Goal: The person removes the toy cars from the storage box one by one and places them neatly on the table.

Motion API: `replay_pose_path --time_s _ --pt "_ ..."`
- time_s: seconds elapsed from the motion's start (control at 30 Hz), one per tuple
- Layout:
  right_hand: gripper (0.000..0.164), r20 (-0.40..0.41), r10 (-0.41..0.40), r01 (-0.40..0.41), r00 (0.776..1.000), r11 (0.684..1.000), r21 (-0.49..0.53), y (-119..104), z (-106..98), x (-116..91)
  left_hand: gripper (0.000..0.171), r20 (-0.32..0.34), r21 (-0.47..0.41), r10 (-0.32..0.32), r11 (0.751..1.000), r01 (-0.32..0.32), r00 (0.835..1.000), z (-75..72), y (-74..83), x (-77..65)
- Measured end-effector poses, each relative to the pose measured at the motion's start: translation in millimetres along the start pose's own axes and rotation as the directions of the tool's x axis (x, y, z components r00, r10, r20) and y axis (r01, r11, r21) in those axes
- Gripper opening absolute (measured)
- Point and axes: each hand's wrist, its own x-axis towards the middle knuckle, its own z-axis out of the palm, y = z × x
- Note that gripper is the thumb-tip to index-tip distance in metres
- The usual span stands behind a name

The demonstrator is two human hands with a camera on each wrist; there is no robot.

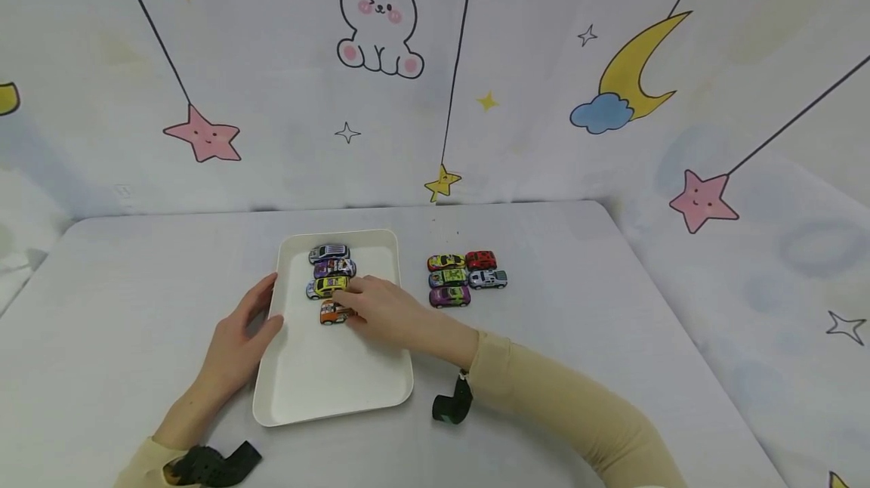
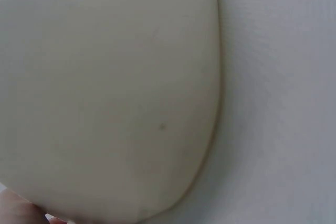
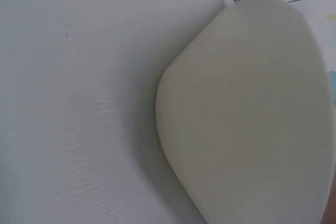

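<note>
In the head view, my left hand (image 1: 234, 348) holds the left side of a white tray (image 1: 333, 382), its thumb lapping over the rim. The tray's outer wall (image 2: 115, 87) fills much of the left wrist view, with a bit of the hand at the bottom corner. Inside the tray, my right hand (image 1: 387, 314) pinches an orange toy car (image 1: 333, 313), partly covered by the fingers. Just above it are a yellow toy car (image 1: 326, 288), a purple-and-white toy car (image 1: 334, 267) and a silver toy car (image 1: 329, 252), stacked in a column.
Right of the tray, several toy cars stand in two columns on the white table (image 1: 578, 397), among them a red one (image 1: 481, 260), a silver one (image 1: 488, 279) and a purple one (image 1: 449, 296). Behind the table hangs a patterned backdrop (image 1: 272, 80).
</note>
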Motion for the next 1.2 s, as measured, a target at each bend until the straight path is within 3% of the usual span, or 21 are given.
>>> replay_pose_path --time_s 0.4,0.7,1.2 --pt "0.04 -0.064 0.04 -0.032 0.997 0.992 0.12 5.6 4.8 -12.7 0.062 0.0 0.006 0.001 1.0 -0.001 1.0 -0.6 0.3 -0.2" --pt "0.034 -0.159 0.01 0.017 0.987 0.986 0.166 11.3 0.3 -23.8 0.062 -0.005 -0.001 0.01 1.0 -0.01 1.0 0.0 -0.9 -1.2" --pt "0.034 -0.388 -0.015 0.112 0.921 0.968 0.227 24.3 10.9 -43.2 0.061 -0.01 -0.009 0.02 1.0 -0.02 1.0 -1.6 -0.8 -1.2"
